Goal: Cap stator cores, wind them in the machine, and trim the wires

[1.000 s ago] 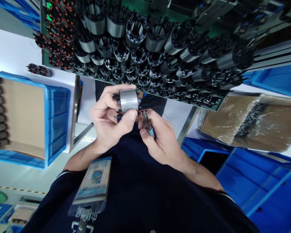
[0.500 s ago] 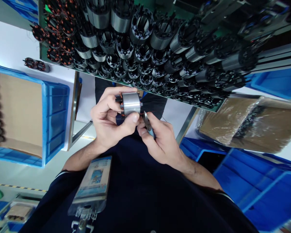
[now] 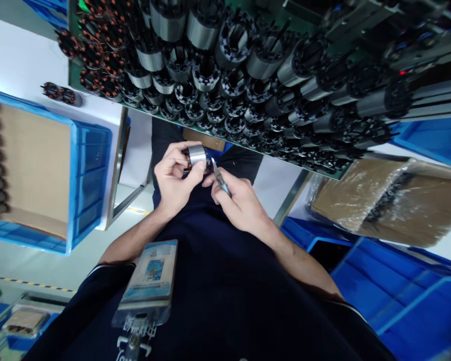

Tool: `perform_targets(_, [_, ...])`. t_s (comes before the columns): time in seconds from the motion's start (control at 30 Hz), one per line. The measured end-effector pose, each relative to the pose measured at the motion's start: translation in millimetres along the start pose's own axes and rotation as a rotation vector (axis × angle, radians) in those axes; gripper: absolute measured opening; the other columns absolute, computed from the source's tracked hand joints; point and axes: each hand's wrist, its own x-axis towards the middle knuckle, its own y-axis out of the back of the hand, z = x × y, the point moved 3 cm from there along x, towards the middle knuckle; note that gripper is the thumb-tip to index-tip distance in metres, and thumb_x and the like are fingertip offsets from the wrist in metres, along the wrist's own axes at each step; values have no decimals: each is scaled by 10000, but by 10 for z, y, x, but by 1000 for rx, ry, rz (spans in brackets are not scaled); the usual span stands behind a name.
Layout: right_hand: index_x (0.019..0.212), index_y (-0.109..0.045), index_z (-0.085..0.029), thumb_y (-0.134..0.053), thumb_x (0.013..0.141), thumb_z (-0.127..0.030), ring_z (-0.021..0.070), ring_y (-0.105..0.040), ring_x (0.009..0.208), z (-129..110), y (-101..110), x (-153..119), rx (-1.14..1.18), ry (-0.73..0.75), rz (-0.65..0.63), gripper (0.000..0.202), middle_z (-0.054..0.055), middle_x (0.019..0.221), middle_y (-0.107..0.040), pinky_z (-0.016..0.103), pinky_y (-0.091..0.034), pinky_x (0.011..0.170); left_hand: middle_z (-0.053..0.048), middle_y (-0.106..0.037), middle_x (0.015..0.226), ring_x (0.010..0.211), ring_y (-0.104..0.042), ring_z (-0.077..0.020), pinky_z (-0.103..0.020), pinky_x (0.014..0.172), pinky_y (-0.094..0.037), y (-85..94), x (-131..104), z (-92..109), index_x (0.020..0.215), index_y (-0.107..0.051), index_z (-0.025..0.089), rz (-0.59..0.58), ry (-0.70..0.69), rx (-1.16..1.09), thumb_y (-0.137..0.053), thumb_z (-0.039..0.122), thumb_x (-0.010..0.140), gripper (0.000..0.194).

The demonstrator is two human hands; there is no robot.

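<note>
A short silver metal cylinder with black fittings and copper-coloured windings at its ends (image 3: 196, 154) is held in mid-air at the centre of the frame, just below the edge of the loaded surface. The step in hand appears to be trimming or tidying wire at the cylinder's right-hand end; the next move seems to call for a steady hold and careful placing of the tool's point, so that it catches only loose wire and spares the windings. The left hand (image 3: 176, 178) is closed around the cylinder, thumb along its lower side and fingers curled about its left end. The right hand (image 3: 240, 200) is wrapped around a slim steel hand tool with a blue-grey handle (image 3: 221, 181), its fingers folded in and its tip pointing up and left, close by the cylinder's end; whether it touches cannot be told. A tiny reddish fleck, too small to identify, shows right of the tip. Above, packed rows of similar silver-and-black cylinders (image 3: 205, 72) fill the upper middle, with copper-wound pieces (image 3: 113, 65) at upper left. A blue plastic crate lined with brown cardboard (image 3: 88, 170) sits at left, and a brown bundle in clear plastic wrap (image 3: 406, 200) lies at right.
</note>
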Motion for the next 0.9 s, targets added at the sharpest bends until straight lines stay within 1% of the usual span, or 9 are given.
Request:
perform_targets(0.1, [1122, -748, -231, -535, 1003, -352, 171, -632, 651, 312, -44, 173, -56, -166, -52, 273, -30, 723, -695, 333, -528, 767, -52, -787, 1084, 894, -810, -189, -325, 757, -726, 250, -37, -333, 746, -499, 206, 167, 312, -30, -1066, 867, 697, 872])
perform_targets(0.2, [1143, -760, -218, -549, 966, -385, 187, -619, 627, 530, -23, 283, -98, -186, -54, 322, -11, 731, -713, 352, -501, 732, -6, -717, 873, 662, -781, -176, -358, 707, -731, 780, -40, -348, 801, -480, 227, 320, 328, 55, -1023, 936, 658, 905])
perform_targets(0.27, [1145, -767, -241, -541, 952, -436, 196, -654, 667, 701, 42, 320, -166, -238, -55, 355, 6, 809, -756, 361, -519, 761, 7, -713, 827, 685, -813, -210, -377, 752, -735, 1311, -41, -172, 863, -492, 248, 459, 273, 149, -1010, 921, 655, 874])
perform_targets(0.37, [1091, -764, -262, -555, 942, -502, 223, -727, 790, 921, 147, 363, -248, -267, -111, 351, 63, 1012, -844, 375, -565, 822, -6, -755, 875, 832, -850, -235, -357, 823, -704, 2287, -115, 286, 933, -506, 265, 710, 190, 352, -942, 846, 755, 748])
perform_targets(0.43, [1039, -759, -274, -564, 931, -534, 226, -727, 775, 998, 186, 399, -300, -279, -156, 343, 72, 1074, -868, 387, -585, 829, -34, -798, 1000, 968, -845, -229, -332, 887, -674, 2963, -225, 610, 956, -556, 251, 862, 183, 535, -944, 676, 845, 586])
perform_targets(0.53, [961, -745, -289, -564, 900, -575, 231, -728, 723, 992, 158, 473, -362, -297, -205, 344, 70, 1100, -883, 407, -599, 798, -74, -807, 1226, 1166, -789, -233, -379, 1059, -651, 3844, -434, 953, 977, -687, 189, 1021, 289, 834, -967, 360, 922, 333])
perform_targets(0.6, [1007, -767, -302, -566, 887, -597, 245, -729, 716, 934, 85, 528, -372, -296, -246, 376, 59, 1030, -864, 406, -608, 767, -90, -803, 1280, 1215, -769, -255, -460, 1126, -652, 4281, -555, 1045, 1019, -743, 157, 1068, 426, 982, -944, 305, 993, 251])
perform_targets(0.73, [1192, -797, -291, -573, 910, -633, 257, -693, 685, 783, -91, 617, -372, -264, -338, 496, 21, 824, -754, 391, -592, 703, -111, -810, 1348, 1314, -769, -298, -558, 1208, -643, 4794, -664, 1044, 1177, -804, 145, 1081, 664, 1159, -901, 357, 1082, 251])
perform_targets(0.9, [1216, -799, -259, -587, 946, -654, 239, -670, 635, 640, -212, 654, -385, -204, -411, 523, 25, 846, -773, 410, -609, 756, -108, -818, 1298, 1318, -765, -307, -587, 1248, -602, 5012, -658, 1106, 1133, -799, 155, 1094, 737, 1249, -901, 444, 1078, 311])
